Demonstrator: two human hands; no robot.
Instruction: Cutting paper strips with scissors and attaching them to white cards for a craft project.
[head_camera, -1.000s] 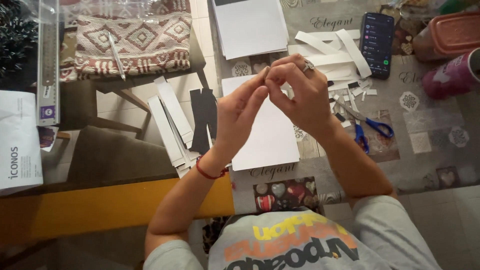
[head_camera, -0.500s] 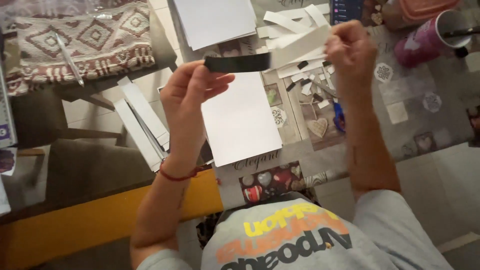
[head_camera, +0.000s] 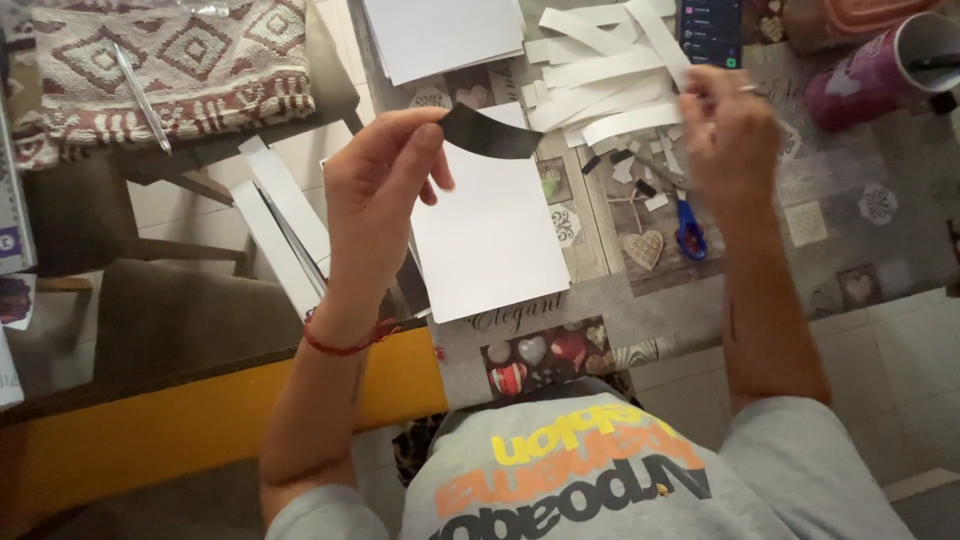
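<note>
Head view: the left hand (head_camera: 375, 190) sits left of centre, thumb and fingers pinched shut on one end of a black strip (head_camera: 492, 133); the strip arches to the right from that pinch, its free end hanging above the top edge of a white sheet (head_camera: 490, 235) that lies at the centre of the frame on the patterned tablecloth (head_camera: 850, 230); the right hand (head_camera: 730, 135), upper right, is loosely curled, fingers bent but not clenched, and whether it holds anything cannot be told; it hovers just beside a heap of white strips (head_camera: 600, 70) at the top of the frame; below that heap lie small paper scraps and blue-handled scissors (head_camera: 688, 225); a phone (head_camera: 710, 25) shows at the top edge, a purple cup (head_camera: 880, 70) at the upper right corner; a stack of white paper (head_camera: 440, 35) lies at top centre, a woven cushion (head_camera: 170, 65) with a pen on it at the upper left, more white strips (head_camera: 275, 230) left of the sheet.

By the look of it, the step in hand is handling one cut strip, held up by one end alone; a next move would seem to call for the right hand to take the free end, or a white strip to pair with it.
</note>
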